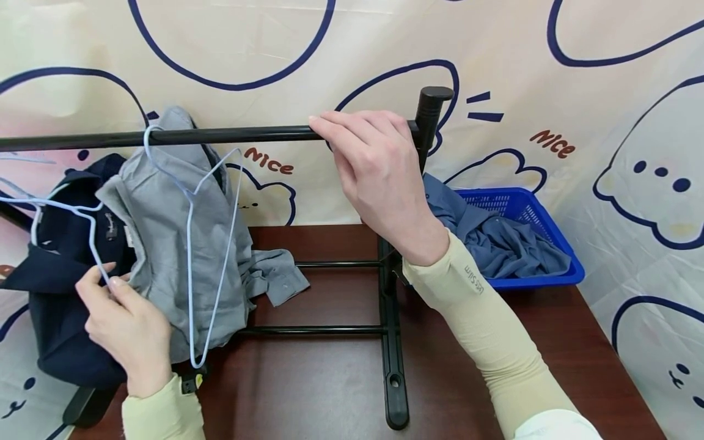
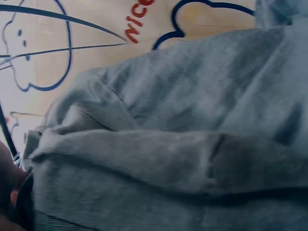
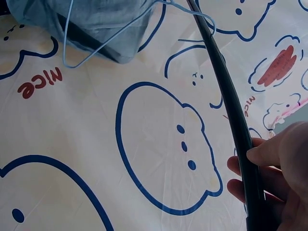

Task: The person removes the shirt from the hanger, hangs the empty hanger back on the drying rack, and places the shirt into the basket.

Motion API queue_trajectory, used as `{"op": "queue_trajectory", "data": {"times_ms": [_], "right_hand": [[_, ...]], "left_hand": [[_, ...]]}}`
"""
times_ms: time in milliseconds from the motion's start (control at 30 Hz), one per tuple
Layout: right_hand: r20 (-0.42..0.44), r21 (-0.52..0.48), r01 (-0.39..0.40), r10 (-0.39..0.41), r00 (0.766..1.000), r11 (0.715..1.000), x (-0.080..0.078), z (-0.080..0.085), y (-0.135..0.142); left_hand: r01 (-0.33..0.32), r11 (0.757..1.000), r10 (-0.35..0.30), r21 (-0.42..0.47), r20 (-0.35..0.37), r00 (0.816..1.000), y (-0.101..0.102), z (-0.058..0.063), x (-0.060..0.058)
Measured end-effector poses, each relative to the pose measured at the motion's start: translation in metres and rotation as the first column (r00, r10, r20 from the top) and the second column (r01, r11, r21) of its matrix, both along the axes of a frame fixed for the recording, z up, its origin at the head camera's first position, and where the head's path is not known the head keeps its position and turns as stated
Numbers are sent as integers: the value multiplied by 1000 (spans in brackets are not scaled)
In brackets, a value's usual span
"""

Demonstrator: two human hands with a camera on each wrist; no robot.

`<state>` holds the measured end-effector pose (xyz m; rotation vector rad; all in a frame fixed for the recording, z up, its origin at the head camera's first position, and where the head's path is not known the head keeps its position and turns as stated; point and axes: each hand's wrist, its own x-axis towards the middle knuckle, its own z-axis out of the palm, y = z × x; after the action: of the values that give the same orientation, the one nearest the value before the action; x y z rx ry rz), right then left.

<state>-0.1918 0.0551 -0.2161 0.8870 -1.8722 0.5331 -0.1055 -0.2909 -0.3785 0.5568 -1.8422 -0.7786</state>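
My left hand (image 1: pixel 129 324) pinches a light-blue wire hanger (image 1: pixel 92 235) near its lower end, at the left side of the head view. Beside those fingers hangs a grey shirt (image 1: pixel 165 208), which also fills much of the left wrist view. Dark navy clothing (image 1: pixel 77 336) hangs just left of it. Another light-blue hanger (image 1: pixel 190 256) is hooked over the black rail (image 1: pixel 242 134), in front of the grey shirt. How the shirt is held up cannot be told. Near its right end, my right hand (image 1: pixel 385 177) grips the rail, thumb and fingers around it in the right wrist view.
The rack's black upright and foot (image 1: pixel 393 366) stand on a brown table (image 1: pixel 308 385), with lower crossbars behind. A blue basket (image 1: pixel 574 272) at the right holds a crumpled blue garment (image 1: pixel 511 244). A printed cloth backdrop (image 1: pixel 385 36) closes off the back.
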Motion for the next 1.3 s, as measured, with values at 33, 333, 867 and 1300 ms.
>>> {"op": "queue_trajectory", "data": {"times_ms": [33,333,867,1300], "right_hand": [[-1,-1,1,-1,1000,1000,0,0,0],[10,8,-2,2,1000,1000,0,1,-1],[18,3,4,-4,1000,1000,1,1,-1],[13,-12,-13,13,1000,1000,1,0,0]], "left_hand": [[13,1000,-13,3,2,1000,0,-3,-1],[120,990,-128,69,116,985,-4,-27,-11],[211,956,-276,202,392,877,4,-49,-17],[205,956,-294,211,648,703,11,-56,-25]]}}
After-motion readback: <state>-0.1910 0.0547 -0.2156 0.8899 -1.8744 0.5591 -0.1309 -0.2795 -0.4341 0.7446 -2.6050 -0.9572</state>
